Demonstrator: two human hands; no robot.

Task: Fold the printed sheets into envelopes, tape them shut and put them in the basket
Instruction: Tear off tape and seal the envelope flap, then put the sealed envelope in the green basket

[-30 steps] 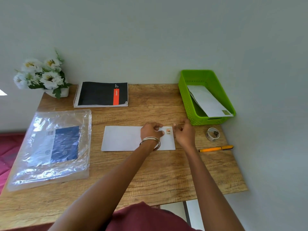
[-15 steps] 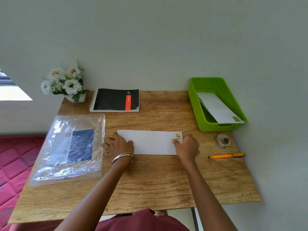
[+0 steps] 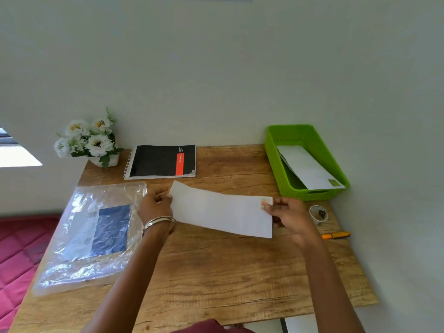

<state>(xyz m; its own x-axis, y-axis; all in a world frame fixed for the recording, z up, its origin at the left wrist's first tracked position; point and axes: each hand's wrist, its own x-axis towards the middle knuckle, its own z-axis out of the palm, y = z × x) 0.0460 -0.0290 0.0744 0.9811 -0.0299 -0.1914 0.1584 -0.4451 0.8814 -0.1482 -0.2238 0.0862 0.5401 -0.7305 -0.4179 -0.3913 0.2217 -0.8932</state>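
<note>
The envelope (image 3: 222, 210) spans both hands: left hand (image 3: 155, 209) pinches its 9 o'clock end, right hand (image 3: 289, 212) pinches its 3 o'clock end; basket (image 3: 310, 193) at 1 o'clock.

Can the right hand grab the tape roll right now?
Probably not yet: the right hand is pinching the envelope. The tape roll sits just beside it, nothing between.

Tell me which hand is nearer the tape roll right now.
Right. The right hand grips the envelope's stamped end just left of the tape roll, not touching it. The left hand holds the envelope's far end.
</note>
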